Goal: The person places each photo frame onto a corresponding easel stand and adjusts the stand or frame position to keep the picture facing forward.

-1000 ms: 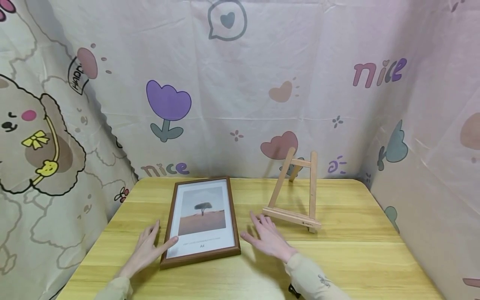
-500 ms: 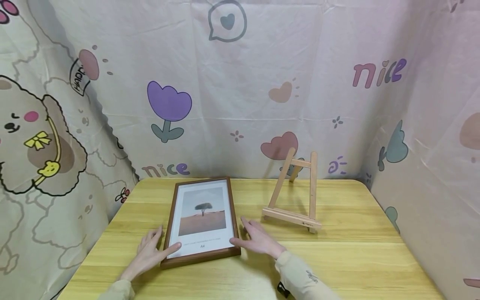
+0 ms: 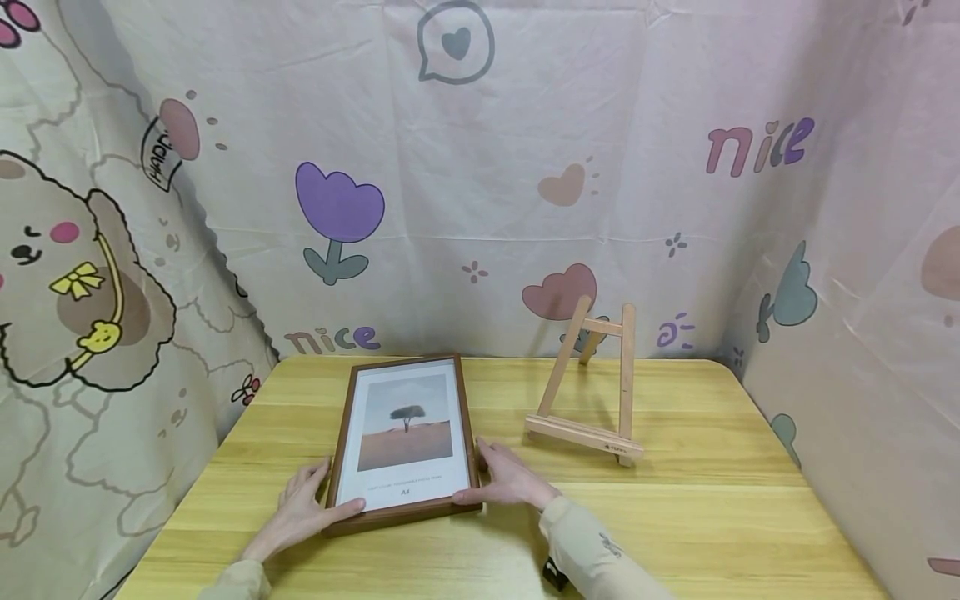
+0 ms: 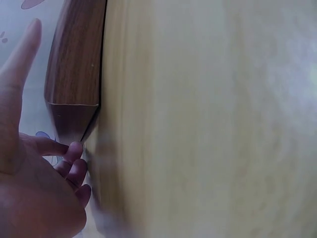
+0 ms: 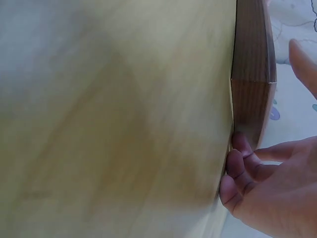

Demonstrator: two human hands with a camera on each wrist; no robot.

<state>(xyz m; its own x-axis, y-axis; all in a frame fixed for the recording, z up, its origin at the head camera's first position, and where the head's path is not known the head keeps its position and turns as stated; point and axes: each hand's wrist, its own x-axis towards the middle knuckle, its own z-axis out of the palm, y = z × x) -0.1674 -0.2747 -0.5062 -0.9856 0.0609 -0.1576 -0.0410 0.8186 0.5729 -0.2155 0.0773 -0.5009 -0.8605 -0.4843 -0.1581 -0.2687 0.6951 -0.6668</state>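
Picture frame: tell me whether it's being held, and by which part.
The left hand and right hand bracket the picture frame near its lower corners, fingers at the sides, thumbs over the front. Whether they actually grip it cannot be told.

The right hand [image 3: 512, 478] is being brought leftward, away from the easel [image 3: 583, 435], its fingertips being set against the right side of the picture frame [image 3: 406, 437], its thumb being carried over the lower right corner. The left hand [image 3: 298, 510] is being eased inward, its fingertips being drawn in to the left side.
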